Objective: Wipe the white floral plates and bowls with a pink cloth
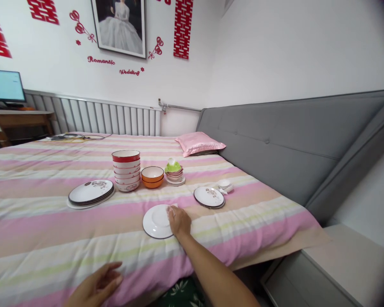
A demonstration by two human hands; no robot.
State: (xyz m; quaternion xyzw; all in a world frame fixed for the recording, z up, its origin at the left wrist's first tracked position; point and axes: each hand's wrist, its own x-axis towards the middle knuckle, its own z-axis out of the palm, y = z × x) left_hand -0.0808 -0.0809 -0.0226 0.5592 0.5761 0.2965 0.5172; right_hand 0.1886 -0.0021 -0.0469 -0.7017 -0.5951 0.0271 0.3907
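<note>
An upside-down white plate (pixel 156 228) with a dark rim lies on the striped bedspread. On its right side rests my right hand (pixel 181 221), its fingers closed around a crumpled white tissue (pixel 170 209); part of the tissue is hidden by the hand. My left hand (pixel 97 283) hovers at the front edge of the bed, thumb and fingers apart with nothing in them. Right of the plate sit a couple of patterned plates (pixel 209 197), stacked. Farther left lies another stack of dark-rimmed plates (pixel 91 192).
Behind the plate stand a tall stack of red-and-white bowls (pixel 126 170), orange bowls (pixel 152 176) and small dishes topped by a green one (pixel 174 167). Small white dishes (pixel 224 185) lie at right. A pink pillow (pixel 199 143) rests by the grey headboard (pixel 265 136).
</note>
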